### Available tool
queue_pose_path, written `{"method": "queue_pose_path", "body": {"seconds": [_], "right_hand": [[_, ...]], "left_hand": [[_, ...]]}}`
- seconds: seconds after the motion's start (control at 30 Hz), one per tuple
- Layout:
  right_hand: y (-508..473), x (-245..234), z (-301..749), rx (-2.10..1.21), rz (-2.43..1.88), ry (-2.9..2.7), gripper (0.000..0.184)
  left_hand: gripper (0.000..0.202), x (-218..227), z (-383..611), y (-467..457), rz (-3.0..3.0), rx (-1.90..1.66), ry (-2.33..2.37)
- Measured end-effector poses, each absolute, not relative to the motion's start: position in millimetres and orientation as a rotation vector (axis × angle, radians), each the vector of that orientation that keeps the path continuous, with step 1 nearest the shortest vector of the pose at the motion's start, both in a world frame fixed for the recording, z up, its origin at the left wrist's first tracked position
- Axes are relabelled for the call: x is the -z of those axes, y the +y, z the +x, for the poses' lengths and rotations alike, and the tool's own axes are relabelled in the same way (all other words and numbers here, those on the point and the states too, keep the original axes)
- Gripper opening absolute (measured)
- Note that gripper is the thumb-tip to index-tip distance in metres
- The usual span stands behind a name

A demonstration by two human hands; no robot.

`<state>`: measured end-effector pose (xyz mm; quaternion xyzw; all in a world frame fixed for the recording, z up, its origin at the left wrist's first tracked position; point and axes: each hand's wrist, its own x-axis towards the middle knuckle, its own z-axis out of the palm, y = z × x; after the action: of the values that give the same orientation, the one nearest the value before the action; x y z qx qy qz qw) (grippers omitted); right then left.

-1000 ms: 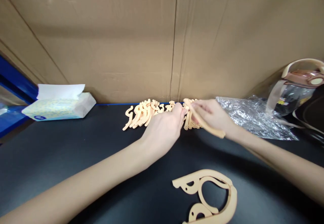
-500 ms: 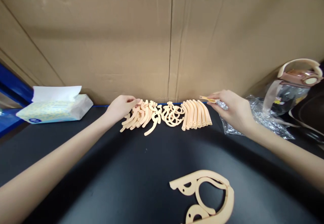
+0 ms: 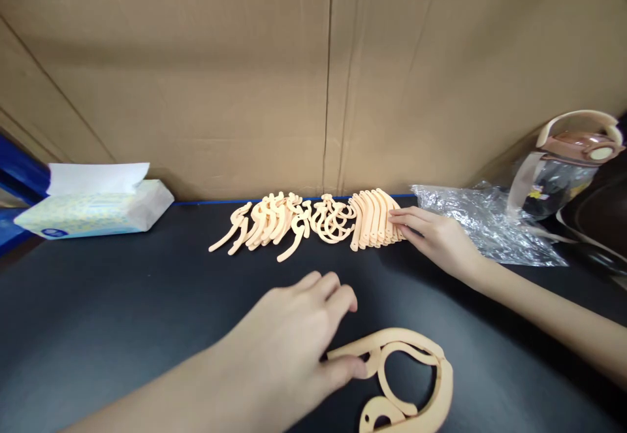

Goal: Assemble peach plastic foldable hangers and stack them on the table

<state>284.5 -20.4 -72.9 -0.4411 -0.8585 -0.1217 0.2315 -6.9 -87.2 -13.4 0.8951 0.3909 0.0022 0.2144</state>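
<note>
My left hand is open, thumb and fingers apart, above the near part of the table. Its thumb is over the left end of a folded beige plastic hanger, and I cannot tell whether it touches. My right hand lies with outstretched fingers on the right end of a row of curved beige hanger arms. Its fingertips hide part of the last arms. Left of that row is a small heap of beige curved hoop pieces. Farther left lies a pile of S-shaped beige hook pieces, some apart from it.
A tissue pack sits at the back left. Crinkled clear plastic bags lie right of my right hand, before a clear bottle with a brown lid. A cardboard wall closes off the back of the black table.
My left hand has left the hook pieces and come down toward the hanger. My right hand, which held a beige piece in the air, now rests on the arm row. Several hook pieces are spread farther left.
</note>
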Motion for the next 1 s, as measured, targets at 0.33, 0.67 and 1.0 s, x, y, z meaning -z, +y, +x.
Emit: {"method": "queue_pose_path", "body": {"seconds": [0.33,0.67,1.0], "right_hand": [[-23,67,279,0.213,-1.216,-2.324,0.026],[-85,32,222,-0.685,-1.203,-2.539,0.016],[-83,30,213,-0.96,-1.304,-2.22,0.027]], "left_hand": [[0.009,34,-1,-100,2.303,0.014,1.095],[0.006,41,-4,-81,2.038,-0.342,1.103],[0.014,38,15,-73,1.599,-0.799,0.977]]}}
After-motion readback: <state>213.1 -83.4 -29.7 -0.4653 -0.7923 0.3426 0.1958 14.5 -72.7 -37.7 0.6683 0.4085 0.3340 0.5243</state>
